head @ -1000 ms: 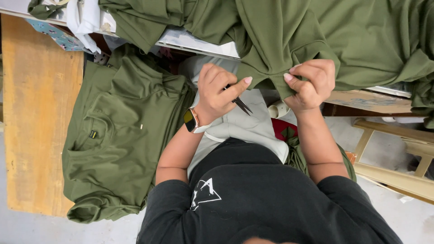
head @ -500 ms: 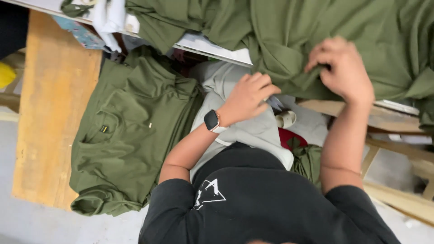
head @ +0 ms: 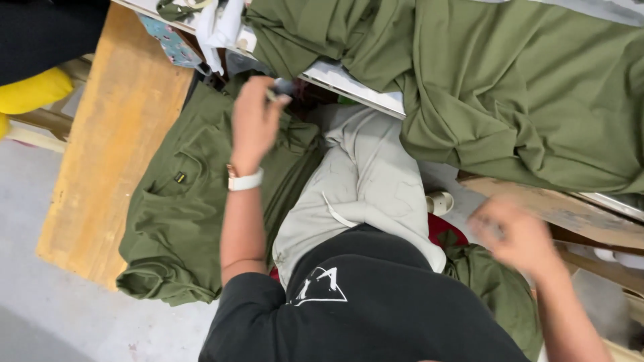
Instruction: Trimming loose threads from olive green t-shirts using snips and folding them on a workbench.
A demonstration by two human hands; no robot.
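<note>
Grey concrete floor (head: 74, 322) shows bottom left in the head view, w/ a bare light-wood bench top (head: 114, 147) running along the left. Up top, a white table edge (head: 349, 84) cuts across diagonally, & a big olive-green cloth (head: 530, 100) is draped over it, bunched into folds near the edge. A rough wooden board (head: 570, 208) sits under the cloth at right. No boxes or bins to be made out, only a small white cup-like thing (head: 440, 201) near the person's knee, contents can't be seen.

Left hand (head: 253, 117), white watch strap at the wrist, is raised near the table edge, fingers pinched narrow on a small dark object (head: 280, 90), too small to tell what it is. Below it lies a folded olive-green garment (head: 181, 208), draped off the bench beside the person's light-grey trousers (head: 365, 181). Right hand (head: 520, 238) is low at right, blurred, so can't tell if fingers are spread or closed; nothing clearly held. More olive fabric (head: 496, 288) is bunched just beneath it.
</note>
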